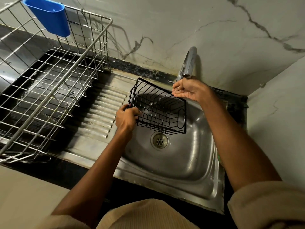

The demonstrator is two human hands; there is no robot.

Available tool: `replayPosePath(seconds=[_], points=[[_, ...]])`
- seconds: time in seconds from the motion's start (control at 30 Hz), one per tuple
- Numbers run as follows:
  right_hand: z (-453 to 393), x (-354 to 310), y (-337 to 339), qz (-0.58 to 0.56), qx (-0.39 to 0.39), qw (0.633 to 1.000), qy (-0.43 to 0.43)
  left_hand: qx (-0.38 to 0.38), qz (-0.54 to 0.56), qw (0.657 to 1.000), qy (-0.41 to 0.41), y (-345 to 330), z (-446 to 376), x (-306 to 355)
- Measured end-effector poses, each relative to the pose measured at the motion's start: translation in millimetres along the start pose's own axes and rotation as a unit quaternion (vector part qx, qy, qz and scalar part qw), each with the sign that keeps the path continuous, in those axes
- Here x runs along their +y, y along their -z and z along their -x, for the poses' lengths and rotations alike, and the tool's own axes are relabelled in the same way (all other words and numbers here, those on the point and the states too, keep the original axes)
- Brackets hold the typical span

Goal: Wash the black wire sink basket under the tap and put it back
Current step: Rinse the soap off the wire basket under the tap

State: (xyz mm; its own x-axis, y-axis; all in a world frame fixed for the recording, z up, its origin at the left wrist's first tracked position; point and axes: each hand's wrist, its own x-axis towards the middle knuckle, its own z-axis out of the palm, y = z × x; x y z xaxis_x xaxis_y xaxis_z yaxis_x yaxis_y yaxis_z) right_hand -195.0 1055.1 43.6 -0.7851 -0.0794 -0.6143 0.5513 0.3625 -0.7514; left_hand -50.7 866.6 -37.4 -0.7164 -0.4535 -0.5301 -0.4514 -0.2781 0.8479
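Marble-veined wall panels (181, 22) back a stainless steel sink (189, 159) set into a dark counter, with a ribbed draining board (99, 113) to its left and a round drain (160, 140) at the bottom of the bowl. Over the bowl I hold the black wire basket (158, 111), tilted so that its open top faces toward me and its far rim sits higher than its near edge. My left hand (127, 118) is closed around the basket's left end, fingers wrapped over the wires at the lower left corner. My right hand (189, 90) is at the basket's upper right rim, directly under the spout of the chrome tap (189, 63); its palm faces up and the fingers are loosely cupped, touching or nearly touching the rim wire, and I cannot tell whether they actually grip it. Water shows as a pale streak running from this hand across the basket's back wires. Left of the sink stands a large silver wire dish rack (54, 83) over a black drip tray (49, 83), with a blue plastic cutlery holder (49, 17) hooked on its far rail. Cream ribbed sleeves (264, 204) cover my forearms near the lower edge of the view.
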Motion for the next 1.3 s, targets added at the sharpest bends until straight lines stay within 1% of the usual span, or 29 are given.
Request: replayPosePath(seconds=[0.1, 0.3, 0.5, 0.57, 0.63, 0.73, 0.8, 0.87, 0.93, 1.0, 1.13, 1.17, 1.23, 1.27, 1.3], points=[[-2, 1, 2, 0.018, 0.015, 1.0, -0.002, 0.012, 0.012, 1.0, -0.011, 3, 0, 1], [-8, 6, 3, 0.057, 0.034, 0.998, -0.01, 0.07, 0.005, 0.997, -0.044, 6, -3, -1], [-6, 8, 3, 0.111, 0.039, 0.993, -0.021, 0.076, 0.049, 0.992, -0.086, 6, 0, 1], [-1, 6, 4, 0.15, 0.005, 0.988, -0.046, 0.077, 0.077, 0.99, -0.094, 6, 0, 1], [4, 5, 4, 0.176, -0.046, 0.981, -0.066, 0.071, 0.107, 0.987, -0.096, 4, -1, 0], [11, 3, 2, 0.176, -0.107, 0.976, -0.075, 0.06, 0.12, 0.987, -0.09, 1, -2, -1], [13, 1, 1, 0.155, -0.141, 0.975, -0.07, 0.046, 0.119, 0.989, -0.075, -1, -3, -1], [13, 0, 1, 0.129, -0.165, 0.976, -0.058, 0.034, 0.108, 0.992, -0.062, -4, -6, -1], [12, -1, 2, 0.102, -0.172, 0.979, -0.04, 0.02, 0.083, 0.995, -0.054, -9, -7, 0], [11, -1, 3, 0.071, -0.162, 0.984, -0.018, 0.008, 0.044, 0.998, -0.055, -15, -7, 1], [8, -1, -1, 0.011, -0.12, 0.993, 0.016, -0.005, -0.068, 0.996, -0.051, -32, -14, 0], [7, -1, -1, -0.002, -0.127, 0.992, 0.018, -0.002, -0.092, 0.995, -0.043, -37, -15, 1], [11, 0, 1, -0.009, -0.188, 0.982, 0.003, -0.005, -0.132, 0.991, -0.032, -45, -10, 6], [14, 1, 3, 0.005, -0.218, 0.976, -0.007, -0.014, -0.144, 0.989, -0.031, -49, -8, 7], [17, 2, 4, 0.033, -0.231, 0.972, -0.015, -0.024, -0.155, 0.987, -0.026, -52, -7, 8]])
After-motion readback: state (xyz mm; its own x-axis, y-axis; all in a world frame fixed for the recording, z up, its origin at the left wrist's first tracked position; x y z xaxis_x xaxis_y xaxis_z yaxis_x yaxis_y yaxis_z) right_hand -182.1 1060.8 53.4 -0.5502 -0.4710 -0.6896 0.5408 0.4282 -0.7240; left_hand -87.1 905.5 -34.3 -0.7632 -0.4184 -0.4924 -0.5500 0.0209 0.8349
